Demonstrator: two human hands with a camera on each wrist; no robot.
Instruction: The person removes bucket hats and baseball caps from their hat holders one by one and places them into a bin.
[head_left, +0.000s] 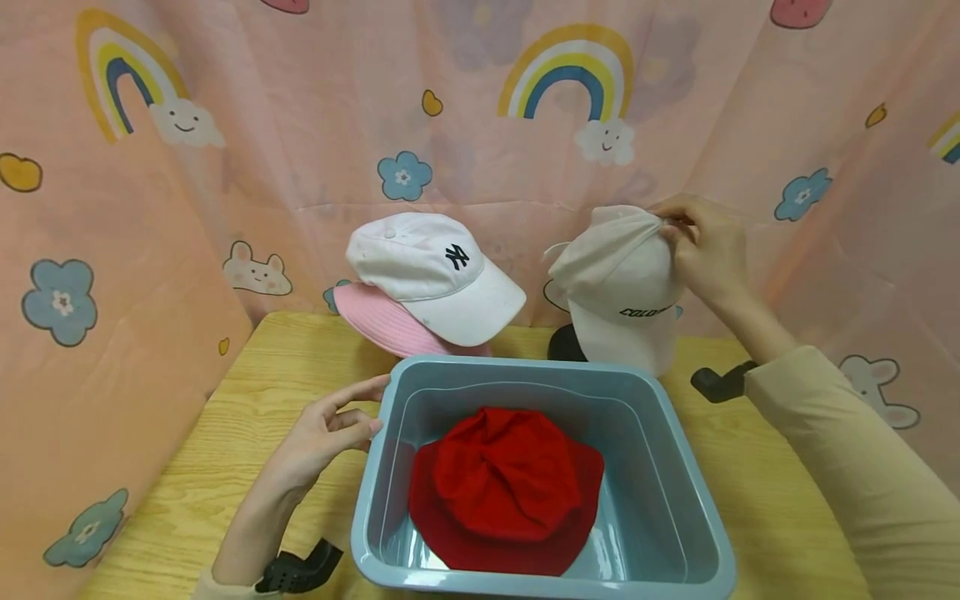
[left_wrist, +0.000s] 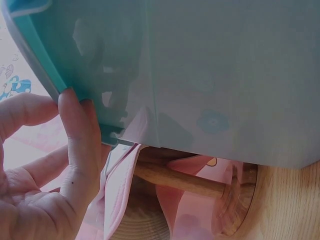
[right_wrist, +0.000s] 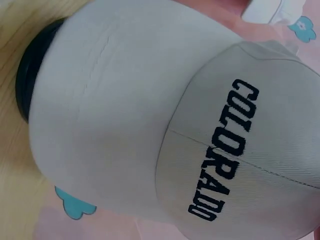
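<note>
My right hand (head_left: 708, 250) pinches the crown of an off-white baseball cap (head_left: 622, 258), which hangs brim down behind the tub. Dark letters reading COLORADO cross the cap's front (right_wrist: 235, 145) in the right wrist view; the right hand is out of that view. At the left side of a blue-grey plastic tub (head_left: 517, 367), my left hand (head_left: 322, 433) touches the rim with loosely bent, spread fingers. The left wrist view shows the fingertips (left_wrist: 70, 100) right at the tub's edge. Inside the tub lies a red brimmed hat (head_left: 510, 483), crown up.
A white baseball cap (head_left: 427, 267) with a black emblem sits over a pink hat (head_left: 382, 317) at the back left. A wooden stand (left_wrist: 185, 177) shows beneath them. Beside the off-white cap's brim is a black round base (head_left: 564, 343). A patterned curtain (head_left: 315, 100) backs the wooden table (head_left: 292, 358).
</note>
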